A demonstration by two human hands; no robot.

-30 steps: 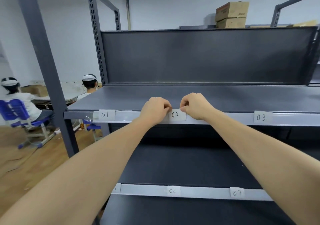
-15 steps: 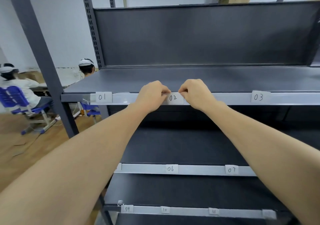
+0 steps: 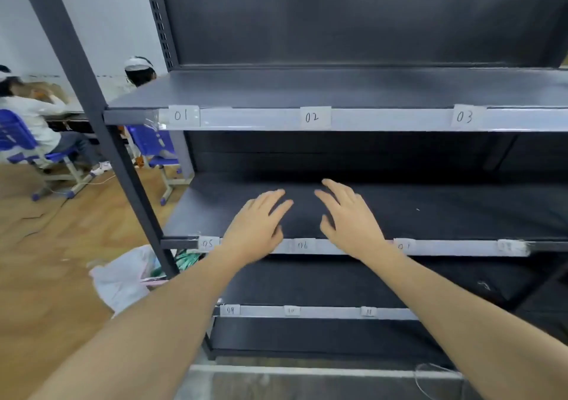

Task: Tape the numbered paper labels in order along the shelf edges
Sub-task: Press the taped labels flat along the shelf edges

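Labels 01 [image 3: 181,115], 02 [image 3: 314,117] and 03 [image 3: 464,116] sit taped left to right along the top shelf edge [image 3: 384,120], all easy to read on my feed; that edge runs out of frame on the right

Next row down is rougher. 05 [image 3: 208,243] is smeared but readable and 06 [image 3: 302,245] shows in the gap between the wrists. The next label [image 3: 404,246] is half covered by the right forearm, so I only get a "0" and a stroke. Further along the middle shelf edge [image 3: 455,247] there's a fourth label [image 3: 507,246], too blurred to read. The bottom row has 09 [image 3: 230,310], 10 [image 3: 291,310] and 11 [image 3: 368,311], tiny and soft

My left hand [image 3: 258,224] and right hand [image 3: 350,218] are both out over the middle shelf board, palms down, fingers straight and spread apart, holding nothing. Can't tell if they touch the board or float above it. The left hand's heel hides the strip between 05 and 06

Versus half a second back: both hands were bunched up pinching at 02 on the top edge, and now they've let go and dropped a level, while 02 stays flat on the strip. The camera tipped down too, so the cardboard boxes up top are gone from view. The floor with a white plastic bag [image 3: 123,276] by the post has come in
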